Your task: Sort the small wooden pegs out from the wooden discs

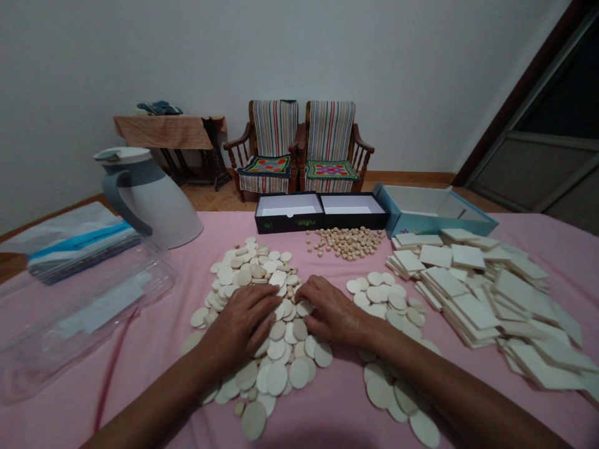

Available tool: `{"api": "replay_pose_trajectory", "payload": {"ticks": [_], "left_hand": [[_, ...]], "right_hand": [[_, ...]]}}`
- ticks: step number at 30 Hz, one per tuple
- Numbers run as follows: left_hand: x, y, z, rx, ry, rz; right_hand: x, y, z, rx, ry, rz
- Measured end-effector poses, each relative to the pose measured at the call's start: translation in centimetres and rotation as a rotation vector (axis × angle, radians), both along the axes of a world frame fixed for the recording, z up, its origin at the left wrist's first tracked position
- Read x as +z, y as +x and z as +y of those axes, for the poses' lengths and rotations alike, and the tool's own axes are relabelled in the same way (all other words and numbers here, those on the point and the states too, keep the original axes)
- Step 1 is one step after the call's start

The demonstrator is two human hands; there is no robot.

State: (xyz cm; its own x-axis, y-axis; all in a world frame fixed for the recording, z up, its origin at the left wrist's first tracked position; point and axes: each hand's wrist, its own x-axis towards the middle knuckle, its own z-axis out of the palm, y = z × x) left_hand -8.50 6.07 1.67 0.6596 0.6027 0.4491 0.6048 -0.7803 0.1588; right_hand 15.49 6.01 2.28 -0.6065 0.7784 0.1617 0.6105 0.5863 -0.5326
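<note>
A heap of round pale wooden discs point(276, 378) spreads over the middle of the pink cloth. My left hand point(246, 315) rests on its left side, palm down, fingers stretched over the discs with the thumb apart; nothing shows in its grasp. At the heap's right edge my right hand point(330, 312) is curled, with one wooden disc point(304, 307) between its fingers and thumb. To the right, partly hidden by my right forearm, lies a second group of wooden discs point(378, 385). Small wooden beads point(350, 242) are gathered beyond my hands.
Square wooden tiles point(468, 305) are piled at the right. Behind stand two black boxes point(290, 222) point(354, 221) and a blue box point(421, 222). At left are a white jug point(163, 206), a plastic packet point(84, 243) and a clear plastic tray point(42, 362).
</note>
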Motion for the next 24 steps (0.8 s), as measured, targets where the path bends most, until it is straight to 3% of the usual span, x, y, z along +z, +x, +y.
{"api": "replay_pose_trajectory", "payload": {"ticks": [5,13,20,24], "left_hand": [[0.2,0.1,-0.1,0.001,0.003,-0.001],[0.0,0.0,0.0,-0.007,0.004,-0.021],[0.0,0.0,-0.1,0.011,-0.024,-0.008],[0.0,0.0,-0.1,0.001,-0.020,-0.010]], "right_hand": [[-0.1,0.0,0.2,-0.030,-0.002,0.035],[2.8,2.6,1.5,-0.127,-0.064,0.051],[1.2,1.4,0.4,-0.079,-0.052,-0.222],[1.8,1.2,0.4,-0.078,-0.077,-0.211]]}}
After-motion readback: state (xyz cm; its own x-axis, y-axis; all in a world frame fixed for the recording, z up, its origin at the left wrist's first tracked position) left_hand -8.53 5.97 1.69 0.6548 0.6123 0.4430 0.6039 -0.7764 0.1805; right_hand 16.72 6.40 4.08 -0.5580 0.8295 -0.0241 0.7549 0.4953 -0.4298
